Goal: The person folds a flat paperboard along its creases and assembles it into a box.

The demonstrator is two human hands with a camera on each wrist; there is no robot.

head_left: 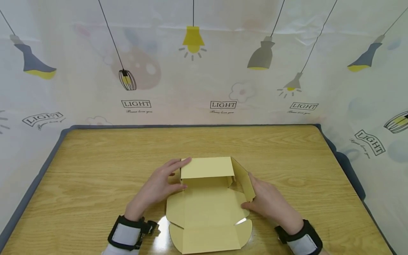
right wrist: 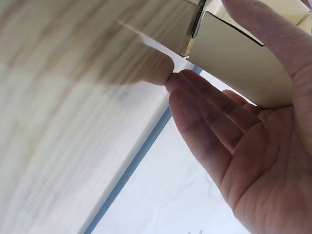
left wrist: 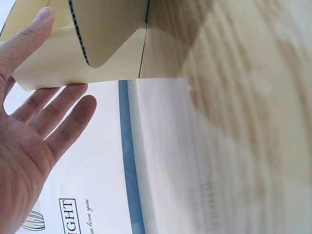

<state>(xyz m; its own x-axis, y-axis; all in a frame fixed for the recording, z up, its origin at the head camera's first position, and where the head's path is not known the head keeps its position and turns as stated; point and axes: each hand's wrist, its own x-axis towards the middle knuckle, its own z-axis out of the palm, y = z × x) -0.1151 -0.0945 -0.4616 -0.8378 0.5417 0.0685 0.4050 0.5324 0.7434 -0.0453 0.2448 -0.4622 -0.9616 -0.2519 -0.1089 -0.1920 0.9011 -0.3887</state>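
Note:
A partly folded yellow cardboard box (head_left: 208,209) lies on the table, its far wall raised and its near side flaps spread flat. My left hand (head_left: 160,182) grips the far left corner, one finger over the top edge and the thumb lower down near the fold. In the left wrist view, the thumb crosses the cardboard (left wrist: 53,58) with the other fingers behind it. At the right, my right hand (head_left: 267,198) holds the raised side flap (head_left: 243,179), fingers outside and thumb inside. The right wrist view shows these fingers (right wrist: 209,112) behind the cardboard panel (right wrist: 229,63).
The wood-grain table (head_left: 95,170) extends around the box, with a dark grey edge (head_left: 191,126) along its back and sides. Behind it hangs a pale curtain (head_left: 178,81) printed with lamps. Each wrist wears a black strap (head_left: 127,233).

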